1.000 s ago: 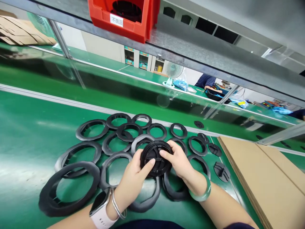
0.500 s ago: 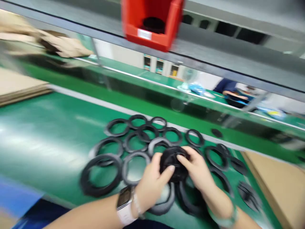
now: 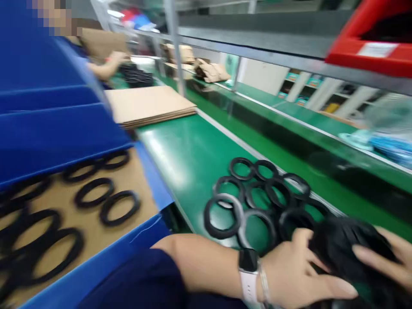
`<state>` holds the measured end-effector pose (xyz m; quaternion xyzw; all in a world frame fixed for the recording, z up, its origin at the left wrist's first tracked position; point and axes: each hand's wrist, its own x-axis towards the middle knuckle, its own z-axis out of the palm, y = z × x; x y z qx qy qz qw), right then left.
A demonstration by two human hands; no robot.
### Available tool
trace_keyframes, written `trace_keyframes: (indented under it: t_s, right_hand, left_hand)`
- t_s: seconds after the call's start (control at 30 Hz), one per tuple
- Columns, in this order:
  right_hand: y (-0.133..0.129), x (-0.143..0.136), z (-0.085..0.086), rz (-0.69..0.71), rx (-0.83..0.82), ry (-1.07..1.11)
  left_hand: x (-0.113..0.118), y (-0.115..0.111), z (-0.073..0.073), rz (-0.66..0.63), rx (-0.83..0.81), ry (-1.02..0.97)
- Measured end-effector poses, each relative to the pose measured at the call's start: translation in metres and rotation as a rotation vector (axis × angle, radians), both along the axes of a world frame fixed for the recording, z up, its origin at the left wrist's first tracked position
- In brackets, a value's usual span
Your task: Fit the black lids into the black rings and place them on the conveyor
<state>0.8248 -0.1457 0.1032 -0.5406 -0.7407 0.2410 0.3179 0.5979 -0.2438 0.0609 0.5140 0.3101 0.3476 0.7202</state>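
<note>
At the lower right, my left hand (image 3: 299,272), with a watch on its wrist, grips the left side of a black round part (image 3: 350,244). My right hand (image 3: 386,257) holds the same part from the right, partly cut off by the frame edge. Motion blurs the part's details. Several black rings (image 3: 280,193) lie on the green table (image 3: 180,150) beside and behind my hands, some overlapping. Other black rings (image 3: 120,208) rest on brown cardboard inside a blue box (image 3: 119,253) at the left.
A stack of cardboard sheets (image 3: 151,103) lies farther back on the table. Behind it a person's hand (image 3: 117,58) is near dark parts. A metal shelf (image 3: 273,38) crosses above, bearing a red bin (image 3: 357,43) at the upper right.
The view has swung left, bringing the blue box and the person into sight. Both my hands, still on the black part, now appear farther right in the picture.
</note>
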Motion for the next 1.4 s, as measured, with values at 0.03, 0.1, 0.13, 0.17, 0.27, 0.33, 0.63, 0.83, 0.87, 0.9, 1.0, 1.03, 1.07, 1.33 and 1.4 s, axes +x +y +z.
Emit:
trace_keyframes:
  t_s: [0.03,0.1,0.13,0.17,0.27,0.33,0.63,0.83,0.87,0.9,1.0,1.03,1.07,1.33,1.4]
  right_hand:
    - [0.007,0.006,0.011,-0.118,0.025,0.008]
    - [0.03,0.016,0.025,-0.423,0.138,-0.031]
    - [0.046,0.021,0.025,-0.55,0.283,-0.106]
    - [0.064,0.026,0.022,-0.631,0.365,-0.17]
    - [0.112,0.04,-0.004,-0.486,0.112,-0.373]
    - [0.129,0.046,-0.021,-0.391,-0.054,-0.417]
    - [0.025,0.065,0.012,-0.203,-0.078,-0.265]
    - [-0.068,0.097,-0.019,-0.464,0.055,0.121]
    - [-0.072,0.104,-0.029,-0.519,0.082,0.178]
    - [-0.073,0.11,-0.037,-0.558,0.106,0.219]
    - [-0.066,0.122,-0.047,-0.593,0.165,0.278]
    - [-0.063,0.124,-0.046,-0.595,0.185,0.29]
    - [-0.061,0.126,-0.043,-0.597,0.204,0.298]
    - [-0.066,0.144,-0.014,-0.607,0.318,0.433]
    - [-0.068,0.146,-0.01,-0.603,0.329,0.45]
  left_hand:
    - [0.0,-0.004,-0.002,-0.004,-0.011,-0.035]
    - [-0.003,-0.009,-0.003,-0.055,0.018,-0.005]
    - [-0.004,-0.01,-0.001,-0.086,0.045,0.02]
    - [-0.006,-0.01,0.0,-0.123,0.07,0.037]
    - [-0.008,-0.009,0.007,-0.203,0.092,0.046]
    - [-0.009,-0.008,0.01,-0.221,0.078,0.053]
    - [-0.003,-0.005,0.006,-0.263,0.225,0.218]
    - [-0.001,-0.006,-0.007,-0.281,0.656,0.431]
    - [-0.001,-0.004,-0.01,-0.258,0.753,0.468]
    - [-0.003,0.0,-0.012,-0.223,0.846,0.501]
    - [-0.008,0.013,-0.011,-0.104,1.076,0.589]
    - [-0.01,0.017,-0.008,-0.072,1.138,0.623]
    - [-0.012,0.02,-0.005,-0.048,1.194,0.66]
    - [0.008,0.022,0.007,-0.195,1.453,0.912]
    - [0.013,0.024,0.0,-0.203,1.515,0.954]
